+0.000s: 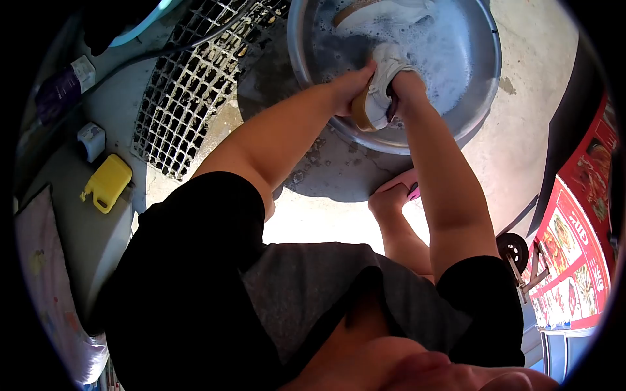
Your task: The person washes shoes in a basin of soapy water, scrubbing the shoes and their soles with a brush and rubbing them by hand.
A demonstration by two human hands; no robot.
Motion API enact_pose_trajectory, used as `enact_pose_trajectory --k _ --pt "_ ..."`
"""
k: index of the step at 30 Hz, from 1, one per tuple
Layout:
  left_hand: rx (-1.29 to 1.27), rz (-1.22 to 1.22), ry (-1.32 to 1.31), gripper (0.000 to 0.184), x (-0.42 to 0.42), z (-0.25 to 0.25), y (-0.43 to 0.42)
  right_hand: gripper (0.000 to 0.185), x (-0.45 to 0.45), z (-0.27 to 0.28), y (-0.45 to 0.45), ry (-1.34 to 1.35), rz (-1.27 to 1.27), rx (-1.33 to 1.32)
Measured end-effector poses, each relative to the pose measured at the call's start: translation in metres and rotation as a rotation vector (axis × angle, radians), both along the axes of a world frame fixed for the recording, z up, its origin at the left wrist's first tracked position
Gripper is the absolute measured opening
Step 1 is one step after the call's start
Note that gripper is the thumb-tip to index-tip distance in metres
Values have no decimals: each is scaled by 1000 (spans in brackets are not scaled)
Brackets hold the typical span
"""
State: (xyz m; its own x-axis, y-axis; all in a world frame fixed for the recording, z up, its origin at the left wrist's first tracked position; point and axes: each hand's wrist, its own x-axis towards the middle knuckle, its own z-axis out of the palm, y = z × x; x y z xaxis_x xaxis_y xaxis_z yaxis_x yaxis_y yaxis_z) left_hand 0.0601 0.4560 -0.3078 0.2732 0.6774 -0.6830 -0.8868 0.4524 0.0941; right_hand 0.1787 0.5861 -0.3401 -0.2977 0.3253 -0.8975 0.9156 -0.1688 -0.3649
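Observation:
A white shoe (379,98) with a tan sole is held at the near side of a large metal basin (493,72). My left hand (352,88) is closed around its sole side, with the thumb along the upper. At the shoe's opening, my right hand (409,88) grips it from the other side, its fingers partly hidden inside or behind the shoe. Soapy water (450,58) with foam fills the basin. Farther back, a second white shoe (391,14) with a tan sole lies partly in that water.
Left of the basin, a metal floor grate (189,85) has a dark hose (176,49) across it. A yellow jug (109,183), a small white container (91,141) and a purple package (62,91) stand at the left. A red sign (574,241) with food pictures is at the right.

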Motion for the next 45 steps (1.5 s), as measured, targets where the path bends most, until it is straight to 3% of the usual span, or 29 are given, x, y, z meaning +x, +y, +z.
enact_pose_trajectory --k 2,3,6,8,10,13,16,22,25,26,28,30,31,34,37,38,41,44,45 --pt "-35 -28 43 62 0 3 -1 29 -4 -19 -12 11 -269 61" --pt "30 7 50 55 11 -32 0 30 -1 -34 -11 26 -163 178" --pt "-22 54 462 55 29 -33 5 30 6 -42 -12 -48 430 470" --pt "17 89 372 57 25 -34 4 31 2 -34 -5 -160 761 501" --pt "54 148 187 57 27 -34 3 32 -5 -8 3 -243 896 366" --pt "-42 125 282 56 21 -23 4 33 -13 72 7 -258 761 13" --pt "40 174 533 56 20 -34 7 35 1 143 1 -181 392 -237" --pt "-43 112 -88 62 11 -28 6 31 -1 145 5 -92 -74 -433" --pt "109 118 -304 63 16 -33 6 28 -13 79 17 -14 -174 -262" --pt "34 104 -218 62 15 -27 8 28 -10 39 21 19 -191 -183" --pt "-115 67 -39 60 10 -8 11 35 17 -77 14 193 213 322" --pt "-97 56 153 57 22 -19 15 38 31 -96 0 140 613 659" --pt "-84 58 247 56 29 -25 17 38 32 -67 -8 8 817 739" --pt "-68 47 362 55 32 -34 15 39 -6 15 -18 -326 1176 623" --pt "-26 77 350 55 32 -36 15 39 38 -22 4 -149 1189 599" --pt "-9 52 477 56 30 -37 16 40 42 -19 10 -180 1087 440" --pt "6 26 910 65 24 -37 14 44 17 94 -2 -223 415 -39" --pt "4 -111 1172 73 13 -44 19 53 81 92 5 89 303 109" --pt "-20 -183 1300 76 8 -37 20 55 85 90 14 41 299 181"
